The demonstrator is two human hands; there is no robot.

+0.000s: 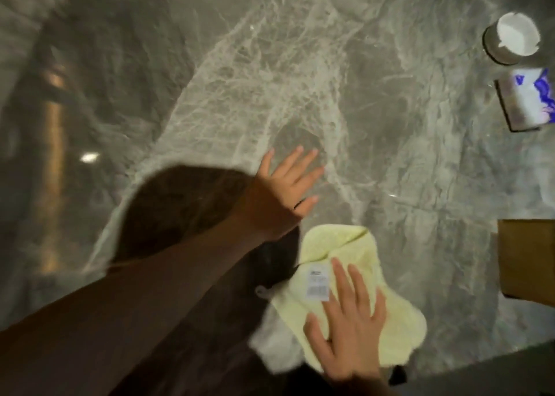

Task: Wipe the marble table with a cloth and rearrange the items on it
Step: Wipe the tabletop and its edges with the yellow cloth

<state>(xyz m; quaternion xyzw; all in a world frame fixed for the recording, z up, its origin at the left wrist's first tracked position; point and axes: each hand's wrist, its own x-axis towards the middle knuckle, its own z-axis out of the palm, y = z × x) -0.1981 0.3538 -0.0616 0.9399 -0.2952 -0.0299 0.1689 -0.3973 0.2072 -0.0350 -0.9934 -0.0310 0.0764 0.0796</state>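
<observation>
A pale yellow cloth [339,254] with a white label lies flat on the grey marble table [270,80] near its front edge. My right hand [348,329] presses flat on the cloth's near half, fingers spread. My left hand [282,191] rests palm down on the bare marble just beyond the cloth, fingers apart, holding nothing; a dark ring shows on one finger.
At the far right stand a white ashtray [515,35] and a white-and-blue box [528,98]. A brown cardboard box [528,260] sits at the right edge. The table's front edge runs along the lower right. My dark reflection shows in the polished marble.
</observation>
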